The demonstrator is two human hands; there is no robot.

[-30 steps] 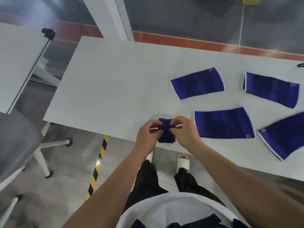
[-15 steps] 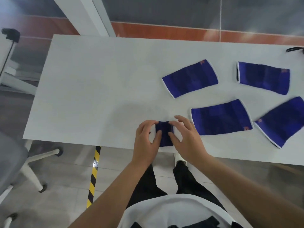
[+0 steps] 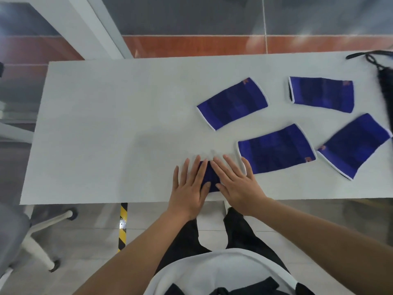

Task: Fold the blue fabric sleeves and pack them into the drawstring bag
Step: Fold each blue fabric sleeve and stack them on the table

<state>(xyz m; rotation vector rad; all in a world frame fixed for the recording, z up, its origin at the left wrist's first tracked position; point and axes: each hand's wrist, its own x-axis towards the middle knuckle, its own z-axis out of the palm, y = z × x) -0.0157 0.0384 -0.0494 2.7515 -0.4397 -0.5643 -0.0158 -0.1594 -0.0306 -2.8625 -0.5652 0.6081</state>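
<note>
Left hand [image 3: 188, 188] and right hand [image 3: 238, 184], fingers flat and spread, press one folded blue sleeve [image 3: 209, 177] at the white table [image 3: 106, 124] near edge | four sleeves [image 3: 276, 149] lie unfolded to the right | black drawstring bag [image 3: 385, 81] far right, nothing visibly packed

The folded sleeve [image 3: 209, 176] was mostly covered by the left hand [image 3: 189, 188] and right hand [image 3: 236, 184]. The black drawstring bag [image 3: 386, 88] was cut off by the right edge and blurred.
</note>
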